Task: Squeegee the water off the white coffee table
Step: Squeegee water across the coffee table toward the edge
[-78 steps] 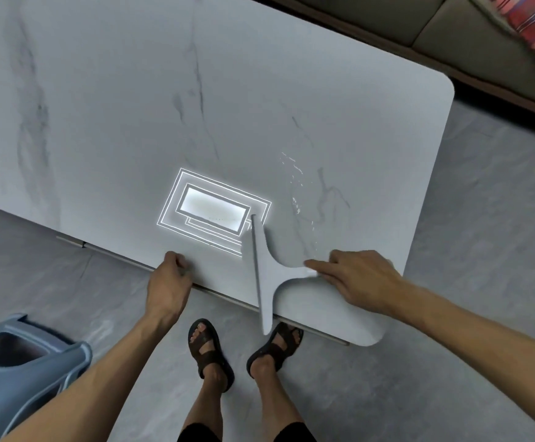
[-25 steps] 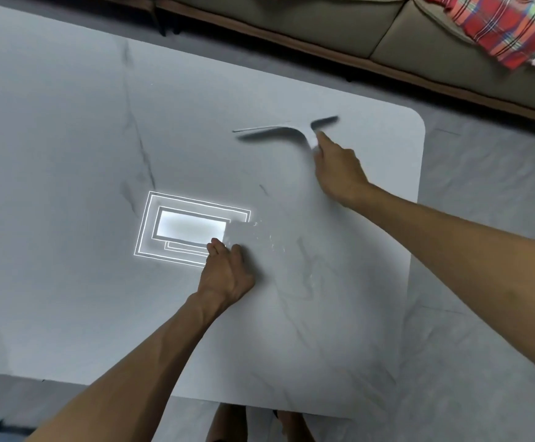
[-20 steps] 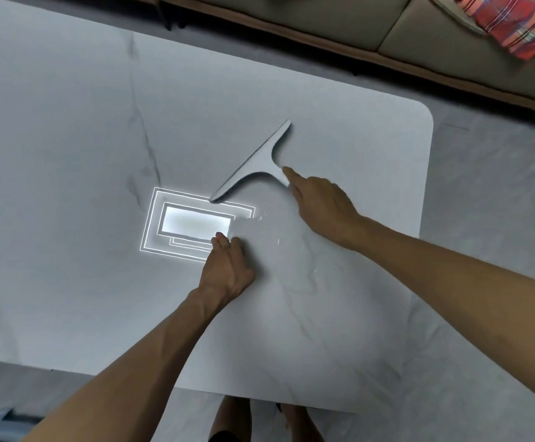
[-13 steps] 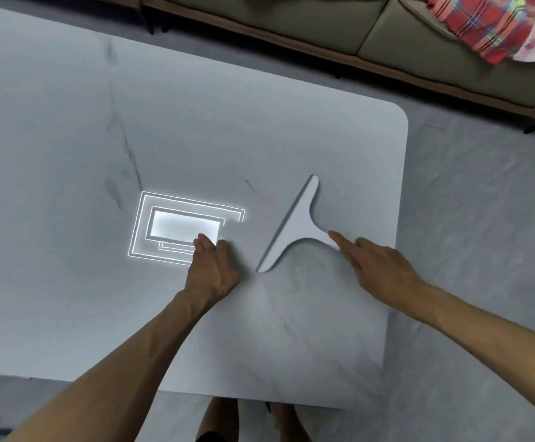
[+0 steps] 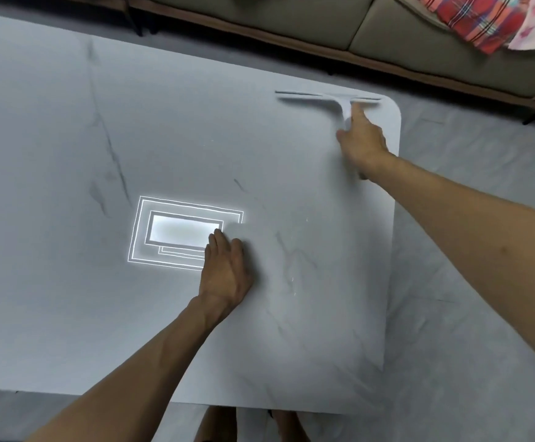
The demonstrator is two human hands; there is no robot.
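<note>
The white marble-veined coffee table (image 5: 68, 129) fills most of the view. A white T-shaped squeegee (image 5: 323, 98) lies with its blade near the table's far right corner, roughly parallel to the far edge. My right hand (image 5: 360, 140) grips its handle, arm stretched out over the table. My left hand (image 5: 226, 269) rests flat on the tabletop near the middle, fingers straight, beside a bright rectangular light reflection (image 5: 183, 232). A few tiny water drops (image 5: 292, 280) glint to the right of my left hand.
A grey-green sofa (image 5: 323, 23) with a dark wooden base runs along the far side, with a red plaid cloth (image 5: 476, 20) lying on it. Grey floor (image 5: 470, 282) lies to the right of the table. My feet (image 5: 247, 425) show below the near edge.
My right hand has swung the squeegee from the middle right of the table out to the far right corner. The left hand has stayed pressed beside the reflection.
</note>
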